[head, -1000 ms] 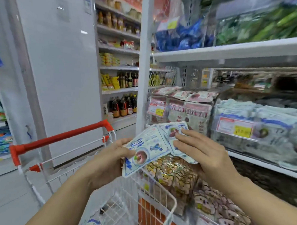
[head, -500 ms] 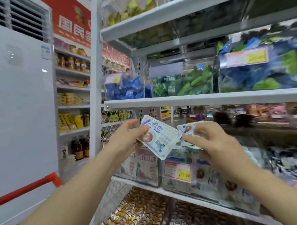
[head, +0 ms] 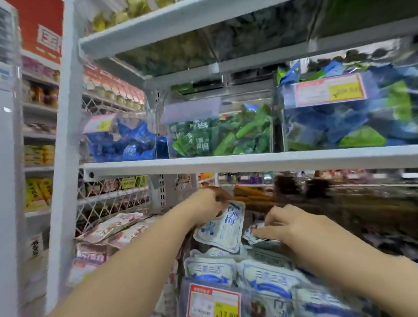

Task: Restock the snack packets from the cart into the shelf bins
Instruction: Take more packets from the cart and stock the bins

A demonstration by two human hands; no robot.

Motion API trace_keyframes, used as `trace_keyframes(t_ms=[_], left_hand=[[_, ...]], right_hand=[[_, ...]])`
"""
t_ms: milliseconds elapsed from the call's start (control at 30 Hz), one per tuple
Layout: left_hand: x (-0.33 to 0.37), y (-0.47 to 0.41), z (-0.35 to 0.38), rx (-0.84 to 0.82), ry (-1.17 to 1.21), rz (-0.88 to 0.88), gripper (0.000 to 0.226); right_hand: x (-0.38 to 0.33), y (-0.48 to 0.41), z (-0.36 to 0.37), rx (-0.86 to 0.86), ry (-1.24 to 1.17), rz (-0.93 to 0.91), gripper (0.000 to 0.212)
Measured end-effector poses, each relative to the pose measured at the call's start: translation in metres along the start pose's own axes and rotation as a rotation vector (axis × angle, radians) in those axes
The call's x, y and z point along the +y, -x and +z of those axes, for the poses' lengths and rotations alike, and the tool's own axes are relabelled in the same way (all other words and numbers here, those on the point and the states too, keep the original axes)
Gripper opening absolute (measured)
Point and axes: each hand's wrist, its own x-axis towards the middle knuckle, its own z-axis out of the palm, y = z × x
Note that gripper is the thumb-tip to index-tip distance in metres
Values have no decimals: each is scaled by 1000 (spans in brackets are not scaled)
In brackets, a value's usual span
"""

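Gripping one white-and-blue packet (head: 221, 227) by its upper edge w/ the left hand (head: 207, 203), fingers curled over the top: kept nearly upright, prob. for sliding in edge-first. Pinching a second packet (head: 254, 232) w/ the right hand (head: 293, 229), thumb and fingertips closed on a corner (mostly hidden by the hand, so can't tell its tilt). Both held high, just under the white shelf (head: 251, 163), prob. to clear the heap already filling the clear bin (head: 183, 301) below. Same print on the stock there, so likely the right bin; price tag (head: 213, 304) on its front wall.

Packets side by side above the back of the heap, lower edge of the left one touching or just over the top layer, can't tell which. Only a narrow gap between the hands. Brown-and-pink packs (head: 109, 228) in the next bin to the left, near the left forearm but apart from it. No cart in view. Judged as mid-placement: at the bin, not yet let go.
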Motion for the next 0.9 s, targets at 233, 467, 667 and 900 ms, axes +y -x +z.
trace_keyframes(t_ms=[233, 467, 667, 900], left_hand=[[10, -20, 38, -6, -490, -4, 34], [26, 10, 35, -169, -10, 287, 36], [18, 20, 43, -246, -63, 268, 41], [40, 43, 28, -26, 290, 256, 37]], right_hand=[[-15, -8, 3, -9, 53, 165, 88], [13, -8, 2, 21, -248, -7, 68], [30, 26, 5, 388, -449, 22, 56], [34, 21, 8, 694, -295, -62, 25]])
